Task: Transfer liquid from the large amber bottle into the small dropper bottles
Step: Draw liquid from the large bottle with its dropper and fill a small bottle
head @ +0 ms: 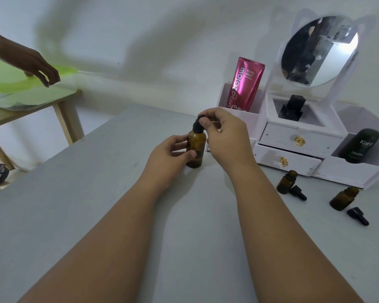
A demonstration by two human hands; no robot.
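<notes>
2 hands (173,153) (227,136) on upright amber bottle (197,147), mid-table (74,204), dropper bottles (286,182) (342,199) well apart rightward.

Grey table (74,204): amber bottles (285,183), droppers (298,193), white organizer (293,164).

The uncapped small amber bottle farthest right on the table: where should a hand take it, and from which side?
Probably round the straight body of the small bottle, below the open neck, from its left: it stands upright, its loose cap lies close in front, and the organizer stands behind.
</notes>
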